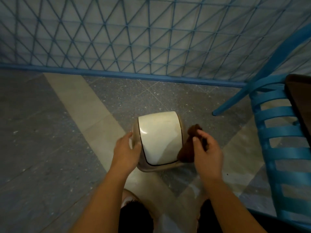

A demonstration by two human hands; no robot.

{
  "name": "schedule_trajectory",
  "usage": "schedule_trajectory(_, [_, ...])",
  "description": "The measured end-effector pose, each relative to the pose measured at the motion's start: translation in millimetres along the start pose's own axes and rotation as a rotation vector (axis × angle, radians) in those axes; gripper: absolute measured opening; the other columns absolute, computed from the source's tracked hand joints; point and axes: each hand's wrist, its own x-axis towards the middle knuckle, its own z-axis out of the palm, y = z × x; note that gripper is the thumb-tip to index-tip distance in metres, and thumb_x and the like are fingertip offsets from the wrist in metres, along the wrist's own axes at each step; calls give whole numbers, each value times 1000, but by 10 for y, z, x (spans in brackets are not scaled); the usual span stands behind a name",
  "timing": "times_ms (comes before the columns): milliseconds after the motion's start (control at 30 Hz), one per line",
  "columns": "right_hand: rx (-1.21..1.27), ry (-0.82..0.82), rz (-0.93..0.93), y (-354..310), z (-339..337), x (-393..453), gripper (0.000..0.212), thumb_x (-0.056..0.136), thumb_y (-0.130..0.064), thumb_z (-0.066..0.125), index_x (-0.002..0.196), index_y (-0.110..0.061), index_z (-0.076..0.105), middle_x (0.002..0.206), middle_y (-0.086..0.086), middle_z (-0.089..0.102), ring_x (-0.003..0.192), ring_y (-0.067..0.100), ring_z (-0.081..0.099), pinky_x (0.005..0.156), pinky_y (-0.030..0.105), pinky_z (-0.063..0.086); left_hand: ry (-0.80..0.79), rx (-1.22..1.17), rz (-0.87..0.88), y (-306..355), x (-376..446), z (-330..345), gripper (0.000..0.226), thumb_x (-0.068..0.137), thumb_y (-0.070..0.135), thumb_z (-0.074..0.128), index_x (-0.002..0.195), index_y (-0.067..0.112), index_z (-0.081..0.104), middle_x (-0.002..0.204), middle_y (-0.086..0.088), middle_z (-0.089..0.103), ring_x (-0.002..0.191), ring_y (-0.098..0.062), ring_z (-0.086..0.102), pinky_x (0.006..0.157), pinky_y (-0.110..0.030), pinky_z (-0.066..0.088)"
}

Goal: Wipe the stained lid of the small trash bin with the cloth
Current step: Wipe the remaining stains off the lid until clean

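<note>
Head view: we note left hand (126, 151) clamped on bin (182, 132) rim; right hand (206, 153) pinches cloth (187, 148) just right of lid (160, 137).

Chair (284, 132) cut off at right (bin body (161, 167) mostly hidden).

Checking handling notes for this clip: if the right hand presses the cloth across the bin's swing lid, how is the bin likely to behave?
The small bin looks light, so it may slide on the smooth floor. The left hand holding its rim probably steadies it. The cream lid appears glossy; the cloth should glide.
</note>
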Motion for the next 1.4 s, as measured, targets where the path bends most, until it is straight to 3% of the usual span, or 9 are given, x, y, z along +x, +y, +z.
schedule_trajectory(233, [-88, -94, -145, -464, 222, 352, 33, 91, -21, 58, 123, -29, 56, 124, -2, 60, 111, 11, 55, 97, 33, 47, -80, -127, 64, 41, -24, 128, 95, 74, 28, 78, 147, 43, 19, 146, 3, 35, 133, -20, 37, 107, -43, 36])
schedule_trajectory(467, [-483, -205, -203, -571, 644, 530, 37, 94, -23, 54, 130, -18, 53, 129, 6, 46, 115, 21, 50, 101, 30, 38, 17, -155, 76, -51, 70, 175, 88, 75, 21, 78, 142, 46, 27, 143, 7, 36, 127, -22, 45, 104, -49, 42])
schedule_trajectory(700, [-646, -418, -586, -689, 1405, 201, 32, 92, -19, 50, 121, -16, 62, 117, 6, 53, 109, 22, 49, 92, 34, 45, 37, -268, 66, -22, 55, 156, 57, 81, 38, 64, 135, 35, 44, 133, 0, 51, 117, -19, 53, 97, -45, 48])
schedule_trajectory(767, [-703, -452, -622, -713, 1368, 284, 32, 92, -19, 49, 122, -16, 62, 118, 6, 54, 109, 23, 49, 89, 32, 45, 32, -177, 79, -27, 52, 145, 66, 80, 27, 69, 139, 37, 39, 136, 3, 48, 118, -18, 52, 97, -43, 47])
schedule_trajectory(833, [-742, -403, -591, -704, 1189, 491, 32, 92, -17, 48, 120, -18, 63, 114, 6, 55, 103, 23, 53, 84, 30, 43, 8, -105, 79, -34, 60, 141, 77, 78, 22, 74, 143, 38, 35, 136, 3, 47, 118, -19, 52, 98, -42, 46])
schedule_trajectory(1000, [-702, -142, -367, -473, 502, 916, 27, 94, -17, 47, 116, -15, 63, 108, 11, 60, 91, 20, 55, 78, 29, 42, -52, -59, 23, -10, 91, 157, 60, 84, 25, 69, 140, 29, 47, 131, -4, 56, 115, -22, 55, 100, -29, 42])
schedule_trajectory(1067, [-686, -100, -392, -376, 426, 878, 31, 95, -20, 48, 124, -15, 59, 115, 11, 58, 104, 25, 54, 89, 33, 44, -68, -63, 31, 37, 76, 151, 56, 85, 23, 69, 138, 25, 50, 128, -2, 61, 114, -18, 57, 90, -18, 37])
schedule_trajectory(1167, [-700, -103, -432, -306, 453, 766, 40, 95, -34, 49, 133, -20, 51, 126, 7, 54, 118, 24, 45, 100, 37, 39, -67, -84, 4, 70, 63, 137, 53, 84, 29, 69, 135, 26, 54, 123, 0, 65, 108, -17, 60, 89, -22, 41])
schedule_trajectory(1400, [-716, -173, -697, -271, 540, 510, 38, 90, -14, 56, 128, -17, 57, 120, 6, 58, 108, 22, 48, 94, 29, 39, -16, -146, -93, 68, 121, 122, 40, 85, 28, 69, 123, 23, 63, 104, 0, 69, 93, -16, 63, 82, -26, 47])
